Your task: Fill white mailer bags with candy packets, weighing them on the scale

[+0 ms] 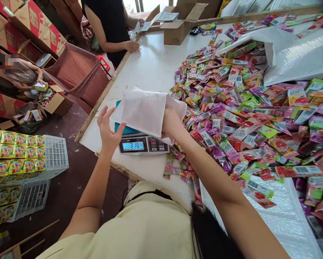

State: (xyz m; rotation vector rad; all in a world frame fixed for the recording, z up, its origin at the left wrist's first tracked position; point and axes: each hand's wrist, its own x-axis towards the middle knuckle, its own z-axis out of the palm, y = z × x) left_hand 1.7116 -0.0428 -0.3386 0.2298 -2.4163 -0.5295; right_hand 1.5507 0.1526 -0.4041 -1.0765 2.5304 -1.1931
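A pale pinkish-white bubble mailer (143, 108) lies on its side over a digital scale (145, 143) with a teal platform and a lit blue number display. My right hand (172, 120) reaches into the mailer's mouth at its right end; the fingers are hidden inside. What they hold, if anything, cannot be seen. Just left of the mailer, my left hand (110, 127) is raised with fingers apart, holding nothing. Right beside the scale spreads a large heap of small colourful snack sachets (220, 108), some lying close to my right forearm.
White mailers (307, 54) rest on the heap at right. An open carton (177, 28) stands at the table's (156, 61) far edge, near a person in black (110, 28). Another person (21, 72) sits left by boxes. Plastic crates (56, 154) with yellow packs are at lower left.
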